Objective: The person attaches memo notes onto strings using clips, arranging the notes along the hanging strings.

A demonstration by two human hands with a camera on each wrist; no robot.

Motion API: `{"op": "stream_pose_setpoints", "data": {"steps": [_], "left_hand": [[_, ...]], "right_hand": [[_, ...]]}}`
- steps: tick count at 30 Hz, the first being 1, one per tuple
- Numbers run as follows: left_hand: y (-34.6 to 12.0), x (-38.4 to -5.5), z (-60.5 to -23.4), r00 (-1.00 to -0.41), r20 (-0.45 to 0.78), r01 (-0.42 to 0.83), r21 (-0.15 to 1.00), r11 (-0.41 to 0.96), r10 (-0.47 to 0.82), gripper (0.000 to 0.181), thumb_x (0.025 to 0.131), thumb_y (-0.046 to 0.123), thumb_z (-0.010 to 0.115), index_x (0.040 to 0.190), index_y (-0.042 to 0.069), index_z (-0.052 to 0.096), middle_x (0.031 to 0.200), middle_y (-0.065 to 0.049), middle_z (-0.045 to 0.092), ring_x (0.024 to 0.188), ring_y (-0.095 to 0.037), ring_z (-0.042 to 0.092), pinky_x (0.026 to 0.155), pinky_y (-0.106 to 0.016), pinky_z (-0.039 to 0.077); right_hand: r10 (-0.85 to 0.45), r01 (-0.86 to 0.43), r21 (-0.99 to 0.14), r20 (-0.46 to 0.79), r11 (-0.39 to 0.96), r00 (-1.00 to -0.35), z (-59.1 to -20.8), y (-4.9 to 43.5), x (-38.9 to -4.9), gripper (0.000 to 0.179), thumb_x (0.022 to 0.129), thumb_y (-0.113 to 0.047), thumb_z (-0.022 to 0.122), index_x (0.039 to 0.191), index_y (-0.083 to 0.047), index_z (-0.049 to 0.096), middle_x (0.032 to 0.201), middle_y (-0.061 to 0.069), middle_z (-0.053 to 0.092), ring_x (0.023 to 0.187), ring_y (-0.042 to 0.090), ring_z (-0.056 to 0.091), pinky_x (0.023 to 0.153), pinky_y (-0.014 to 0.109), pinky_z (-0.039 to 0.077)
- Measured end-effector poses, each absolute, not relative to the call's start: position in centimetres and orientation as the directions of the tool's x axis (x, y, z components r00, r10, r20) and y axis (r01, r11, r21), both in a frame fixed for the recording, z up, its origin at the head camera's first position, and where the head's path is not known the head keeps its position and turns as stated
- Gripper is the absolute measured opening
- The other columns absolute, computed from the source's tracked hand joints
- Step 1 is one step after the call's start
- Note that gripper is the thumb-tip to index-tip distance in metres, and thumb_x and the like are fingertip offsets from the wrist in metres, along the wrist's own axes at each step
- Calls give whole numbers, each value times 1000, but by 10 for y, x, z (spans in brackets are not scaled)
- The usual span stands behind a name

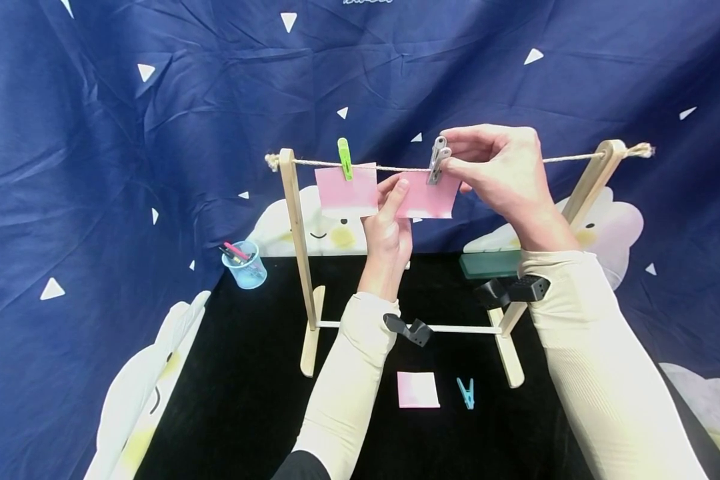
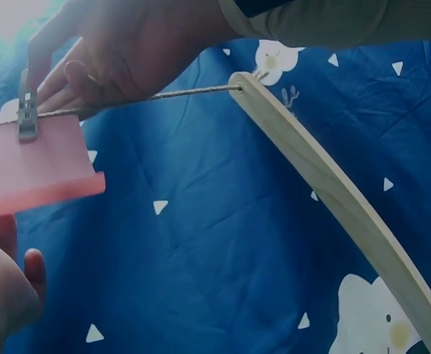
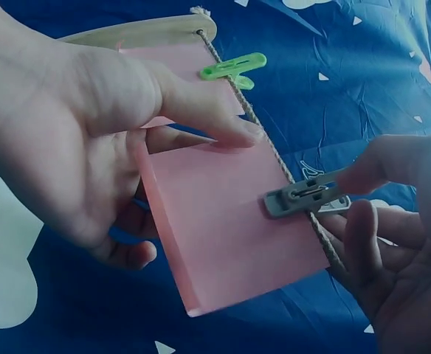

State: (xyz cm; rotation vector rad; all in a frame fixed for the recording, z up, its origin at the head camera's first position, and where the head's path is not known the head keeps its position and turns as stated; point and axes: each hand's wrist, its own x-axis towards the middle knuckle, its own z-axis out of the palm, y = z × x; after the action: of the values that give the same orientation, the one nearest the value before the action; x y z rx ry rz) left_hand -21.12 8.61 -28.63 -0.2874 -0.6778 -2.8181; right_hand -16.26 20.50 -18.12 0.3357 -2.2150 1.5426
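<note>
Between thumb and fingers, my left hand [image 1: 390, 223] pinches the left edge of a pink sticky note [image 1: 427, 197] held up against a rope [image 1: 399, 168]. My right hand [image 1: 504, 167] grips a grey clothespin [image 3: 304, 195] by its handle end. In the right wrist view, the clothespin's jaws lie over the note's top edge and the rope. To the left, a second pink note [image 1: 347, 193] hangs from the rope under a green clothespin [image 1: 345, 159]. The left wrist view shows the grey clothespin [image 2: 27, 110] upright over the note, right fingers at its top.
Wooden posts [image 1: 300, 247] hold the rope at both ends. On the black table lie a pink note pad [image 1: 418, 390] and a blue clothespin [image 1: 467, 393]. A light-blue pen cup [image 1: 247, 270] stands at left; a green box [image 1: 489, 265] sits behind the right forearm.
</note>
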Motion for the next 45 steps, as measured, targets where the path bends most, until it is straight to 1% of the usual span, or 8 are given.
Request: {"op": "stream_pose_setpoints", "data": {"steps": [9, 14, 20, 24, 30, 34, 42, 45], "left_hand": [[85, -210, -296, -954, 260, 257, 441, -860, -152, 33, 89, -10, 56, 81, 16, 76, 81, 5, 74, 81, -10, 69, 79, -23, 53], [83, -209, -301, -951, 276, 256, 463, -849, -137, 34, 89, -8, 56, 82, 18, 77, 80, 7, 74, 83, -9, 67, 82, -23, 50], [82, -208, -308, -953, 270, 251, 465, -849, -134, 35, 89, -9, 56, 81, 19, 76, 77, 7, 71, 75, -7, 64, 73, -21, 50], [81, -207, -315, -954, 266, 253, 459, -852, -140, 30, 87, -9, 62, 80, 16, 77, 79, 6, 72, 68, -8, 62, 68, -21, 51], [74, -203, -331, -948, 293, 261, 485, -835, -126, 29, 85, -10, 64, 74, 13, 76, 85, 8, 73, 67, -8, 60, 68, -20, 50], [64, -199, -349, -937, 331, 282, 534, -797, -110, 34, 86, -12, 61, 80, 17, 78, 87, 7, 74, 73, -7, 60, 70, -20, 49], [36, -190, -394, -938, 334, 287, 595, -751, -94, 39, 86, -15, 56, 88, 16, 78, 88, 5, 73, 73, -8, 59, 72, -21, 49], [25, -184, -416, -940, 332, 278, 623, -732, -75, 35, 87, -13, 59, 91, 16, 78, 88, 5, 74, 74, -8, 60, 74, -21, 50]], "right_hand": [[42, -421, -844, 459, 331, -887, -183, 204, -161, 35, 82, 0, 77, 117, 0, 73, 85, -19, 75, 77, -1, 73, 56, 20, 56], [46, -443, -858, 469, 260, -882, -185, 206, -162, 37, 81, 2, 77, 117, 1, 72, 87, -15, 76, 77, 1, 73, 54, 19, 55], [50, -478, -858, 494, 189, -868, -184, 207, -163, 37, 80, 5, 77, 117, 1, 72, 90, -12, 76, 80, 2, 74, 55, 18, 55], [80, -510, -850, 522, 135, -849, -184, 208, -161, 37, 79, 7, 77, 115, 1, 73, 91, -9, 77, 81, 4, 75, 55, 18, 55], [196, -589, -808, 578, 1, -792, -187, 215, -153, 35, 78, 13, 73, 111, 1, 74, 93, 0, 79, 79, 9, 76, 53, 18, 54], [316, -641, -766, 598, -45, -737, -197, 226, -143, 36, 76, 17, 71, 109, 2, 75, 97, 6, 79, 80, 13, 76, 52, 19, 54], [435, -764, -640, 668, -77, -603, -235, 249, -111, 33, 77, 23, 66, 109, 20, 67, 98, 22, 76, 78, 23, 77, 50, 21, 53], [460, -781, -615, 666, -106, -587, -257, 257, -99, 32, 77, 26, 64, 108, 27, 62, 96, 25, 76, 77, 25, 77, 48, 21, 51]]}}
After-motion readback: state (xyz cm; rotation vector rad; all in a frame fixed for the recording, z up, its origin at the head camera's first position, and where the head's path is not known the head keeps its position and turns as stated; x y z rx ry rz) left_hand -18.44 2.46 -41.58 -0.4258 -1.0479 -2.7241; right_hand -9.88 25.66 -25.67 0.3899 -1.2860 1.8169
